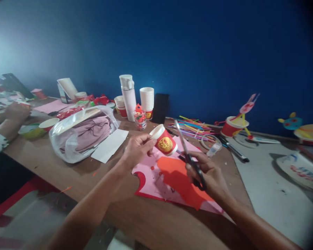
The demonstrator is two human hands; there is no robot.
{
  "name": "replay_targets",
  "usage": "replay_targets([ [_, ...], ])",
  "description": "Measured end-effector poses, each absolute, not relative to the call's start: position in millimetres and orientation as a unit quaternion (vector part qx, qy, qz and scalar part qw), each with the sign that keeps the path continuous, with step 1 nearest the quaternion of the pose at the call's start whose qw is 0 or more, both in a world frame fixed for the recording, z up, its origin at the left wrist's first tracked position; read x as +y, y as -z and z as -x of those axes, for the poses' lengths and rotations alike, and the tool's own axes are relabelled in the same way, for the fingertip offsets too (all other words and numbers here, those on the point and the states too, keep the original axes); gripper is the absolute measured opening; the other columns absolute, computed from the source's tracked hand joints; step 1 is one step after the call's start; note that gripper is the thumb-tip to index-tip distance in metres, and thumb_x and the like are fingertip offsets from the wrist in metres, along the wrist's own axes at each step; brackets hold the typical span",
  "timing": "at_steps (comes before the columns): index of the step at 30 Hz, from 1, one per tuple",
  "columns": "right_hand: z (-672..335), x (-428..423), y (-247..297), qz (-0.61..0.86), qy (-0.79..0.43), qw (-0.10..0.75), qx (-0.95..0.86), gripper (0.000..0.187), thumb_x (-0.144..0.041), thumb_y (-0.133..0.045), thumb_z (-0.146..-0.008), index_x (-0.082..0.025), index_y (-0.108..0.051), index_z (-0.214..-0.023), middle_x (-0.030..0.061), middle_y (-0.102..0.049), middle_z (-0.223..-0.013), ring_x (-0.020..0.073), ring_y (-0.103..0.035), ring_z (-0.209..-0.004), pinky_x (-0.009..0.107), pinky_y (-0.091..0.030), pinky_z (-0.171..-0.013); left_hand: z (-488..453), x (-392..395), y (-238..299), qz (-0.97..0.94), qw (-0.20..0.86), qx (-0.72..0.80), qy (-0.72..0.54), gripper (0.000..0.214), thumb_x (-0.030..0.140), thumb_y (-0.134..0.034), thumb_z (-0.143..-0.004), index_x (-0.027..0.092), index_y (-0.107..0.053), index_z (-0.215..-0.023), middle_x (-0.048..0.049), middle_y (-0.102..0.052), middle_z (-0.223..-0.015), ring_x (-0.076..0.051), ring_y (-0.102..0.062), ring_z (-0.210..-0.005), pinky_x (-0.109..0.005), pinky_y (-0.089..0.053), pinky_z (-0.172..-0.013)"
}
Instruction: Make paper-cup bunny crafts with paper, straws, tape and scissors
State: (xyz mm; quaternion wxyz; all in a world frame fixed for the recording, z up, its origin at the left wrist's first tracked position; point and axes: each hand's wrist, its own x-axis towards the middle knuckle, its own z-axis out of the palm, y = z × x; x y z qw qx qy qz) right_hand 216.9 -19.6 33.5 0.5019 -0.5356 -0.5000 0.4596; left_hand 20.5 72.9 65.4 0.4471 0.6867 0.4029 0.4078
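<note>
My left hand [138,150] grips a red paper cup [165,141] by its white rim. The cup is tilted, with a gold emblem on its side facing me. Black-handled scissors [187,156] are in my right hand [207,170], blades pointing up and away, just right of the cup. Whether the blades are parted is hard to make out. Beneath both hands lie pink paper [150,180] and a cut orange sheet [176,172], with small orange scraps about them.
Colourful pipe cleaners [193,126], a tape roll [214,146] and a marker [234,149] lie at the right. Behind stand a white bottle [129,100], stacked cups [146,99] and a black phone [161,107]. A plastic bag [67,149] sits left, near another person's hand [17,113].
</note>
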Motion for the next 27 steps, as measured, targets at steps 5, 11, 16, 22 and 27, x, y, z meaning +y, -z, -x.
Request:
replay_targets([
  [5, -221.0, -21.1, -33.4, 0.558, -0.499, 0.392, -0.535, 0.042, -0.032, -0.059, -0.076, -0.014, -0.054, -0.114, -0.0072, -0.047, -0.047, 0.0070, -0.042, -0.038, 0.018, -0.034, -0.038, -14.0, 87.6, -57.0, -0.628, 0.543, 0.409, -0.380, 0.020, 0.029, -0.057, -0.077, 0.013, -0.055, -0.065, 0.0050, -0.049, -0.046, -0.005, -0.042, -0.041, -0.017, -0.034, -0.043],
  [11, -221.7, -21.4, -28.3, 0.563, -0.468, 0.333, -0.594, 0.039, -0.031, -0.058, -0.077, -0.019, -0.055, -0.114, -0.0055, -0.051, -0.055, 0.0079, -0.045, -0.045, 0.020, -0.039, -0.046, -6.3, 89.3, -50.1, -0.630, 0.539, 0.417, -0.372, 0.021, 0.031, -0.055, -0.078, 0.014, -0.055, -0.065, 0.0057, -0.047, -0.043, -0.005, -0.042, -0.039, -0.017, -0.032, -0.042],
  [16, -217.6, -22.2, -28.6, 0.569, -0.447, 0.311, -0.616, 0.039, -0.031, -0.059, -0.076, -0.017, -0.056, -0.112, -0.0065, -0.049, -0.052, 0.0091, -0.045, -0.049, 0.022, -0.039, -0.053, -1.3, 88.1, -49.4, -0.653, 0.516, 0.417, -0.365, 0.022, 0.032, -0.052, -0.081, 0.014, -0.056, -0.068, 0.0049, -0.049, -0.043, -0.006, -0.044, -0.041, -0.018, -0.035, -0.044],
  [22, -215.3, -21.2, -27.2, 0.572, -0.439, 0.301, -0.625, 0.040, -0.033, -0.059, -0.075, -0.015, -0.057, -0.111, -0.0039, -0.052, -0.056, 0.0106, -0.044, -0.052, 0.024, -0.037, -0.052, -0.7, 81.6, -57.1, -0.693, 0.458, 0.433, -0.350, 0.019, 0.029, -0.051, -0.080, 0.015, -0.058, -0.069, 0.0046, -0.050, -0.045, -0.007, -0.045, -0.044, -0.018, -0.037, -0.046],
  [27, -216.7, -22.0, -24.0, 0.565, -0.451, 0.298, -0.623, 0.042, -0.034, -0.058, -0.077, -0.015, -0.056, -0.114, -0.0037, -0.052, -0.054, 0.0107, -0.045, -0.049, 0.024, -0.037, -0.051, -3.3, 73.6, -62.9, -0.728, 0.377, 0.439, -0.366, 0.017, 0.025, -0.049, -0.080, 0.015, -0.062, -0.074, 0.0033, -0.050, -0.052, -0.008, -0.045, -0.049, -0.018, -0.038, -0.047],
])
